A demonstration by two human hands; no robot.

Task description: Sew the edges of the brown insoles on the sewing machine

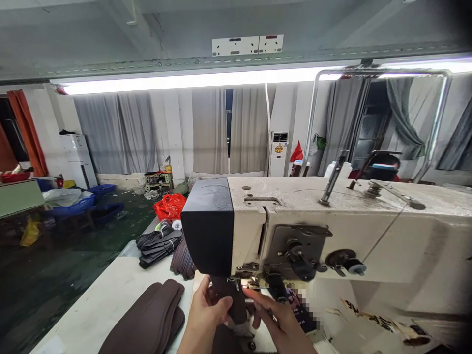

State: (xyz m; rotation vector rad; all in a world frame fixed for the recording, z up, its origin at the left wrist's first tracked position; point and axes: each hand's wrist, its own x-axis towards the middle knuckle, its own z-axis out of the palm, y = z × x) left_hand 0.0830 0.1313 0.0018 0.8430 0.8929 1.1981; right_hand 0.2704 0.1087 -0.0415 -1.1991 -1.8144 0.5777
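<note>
An industrial sewing machine (332,231) fills the right half of the view, white-bodied with a black head end. Under its needle area stands a dark brown leather piece (233,302). My left hand (206,309) grips this piece from the left, fingers curled round it. My right hand (275,314) pinches at it from the right, just below the presser foot (250,282). What lies under the hands is cut off by the frame's bottom edge.
A stack of brown leather pieces (151,317) lies on the white table (106,300) at the left. Black and brown bundles (158,243) sit further back, with a red bag (169,205). Beyond the table's left edge are dark floor and blue crates (75,206).
</note>
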